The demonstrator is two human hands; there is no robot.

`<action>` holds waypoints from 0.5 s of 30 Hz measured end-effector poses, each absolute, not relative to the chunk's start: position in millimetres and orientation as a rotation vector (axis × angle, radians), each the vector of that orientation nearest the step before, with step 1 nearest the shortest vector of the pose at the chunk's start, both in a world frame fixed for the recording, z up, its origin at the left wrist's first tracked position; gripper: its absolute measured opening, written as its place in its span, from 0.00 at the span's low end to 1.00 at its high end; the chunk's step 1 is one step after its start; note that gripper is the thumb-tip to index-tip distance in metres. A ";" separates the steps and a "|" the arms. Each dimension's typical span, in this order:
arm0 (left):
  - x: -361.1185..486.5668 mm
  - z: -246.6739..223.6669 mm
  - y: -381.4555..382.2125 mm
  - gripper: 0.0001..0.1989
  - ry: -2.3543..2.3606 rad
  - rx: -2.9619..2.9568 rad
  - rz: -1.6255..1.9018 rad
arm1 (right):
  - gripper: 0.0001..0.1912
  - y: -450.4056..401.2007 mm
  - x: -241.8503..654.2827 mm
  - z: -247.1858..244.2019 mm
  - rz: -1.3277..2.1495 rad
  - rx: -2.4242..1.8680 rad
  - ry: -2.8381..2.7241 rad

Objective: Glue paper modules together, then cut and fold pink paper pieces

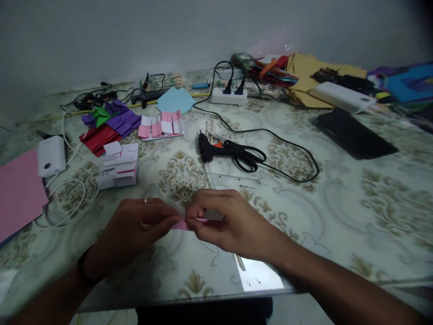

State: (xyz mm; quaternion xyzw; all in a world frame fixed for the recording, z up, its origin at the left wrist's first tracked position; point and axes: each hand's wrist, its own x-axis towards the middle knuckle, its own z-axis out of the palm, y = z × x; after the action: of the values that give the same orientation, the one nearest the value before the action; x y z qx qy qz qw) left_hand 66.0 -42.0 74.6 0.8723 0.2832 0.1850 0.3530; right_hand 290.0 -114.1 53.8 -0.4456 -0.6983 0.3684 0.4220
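Between my two hands, just above the table, is a narrow piece of pink paper [181,224]. My left hand [135,225], with a ring on one finger, pinches its left part. Thumb and forefinger of my right hand [225,219] press on the paper right beside the left fingertips. Much of the paper is hidden behind the fingers. Beyond the left hand lie folded white-and-pink paper pieces [120,164], with a second group of pink-and-white folded pieces [161,125] farther back. A stack of pink sheets [20,194] rests at the far left.
A black glue gun [206,146] lies beside black-handled scissors [248,155], its cord looping right. Behind are a power strip [229,95] and light blue paper [175,100]. A black phone-like slab [355,133] sits right; a white power bank [51,155] with cable is left.
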 end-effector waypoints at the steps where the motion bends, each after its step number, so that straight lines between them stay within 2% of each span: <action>1: 67.1 73.0 -43.2 0.07 0.724 2.264 0.496 | 0.07 -114.5 288.9 52.1 0.900 -1.105 -1.763; 7: 56.6 66.9 -41.1 0.08 0.684 2.345 0.555 | 0.08 -111.0 289.5 44.4 0.927 -1.078 -1.751; 15: 37.6 59.8 -19.9 0.06 0.877 2.244 0.662 | 0.08 -96.0 305.4 43.9 1.095 -1.216 -1.678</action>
State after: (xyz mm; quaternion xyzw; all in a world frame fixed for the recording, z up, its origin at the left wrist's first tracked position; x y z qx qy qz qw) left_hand 37.6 -19.9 59.8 0.8522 0.3328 0.2513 0.3160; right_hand 305.4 -96.0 43.9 -0.4780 -0.6599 0.4304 0.3884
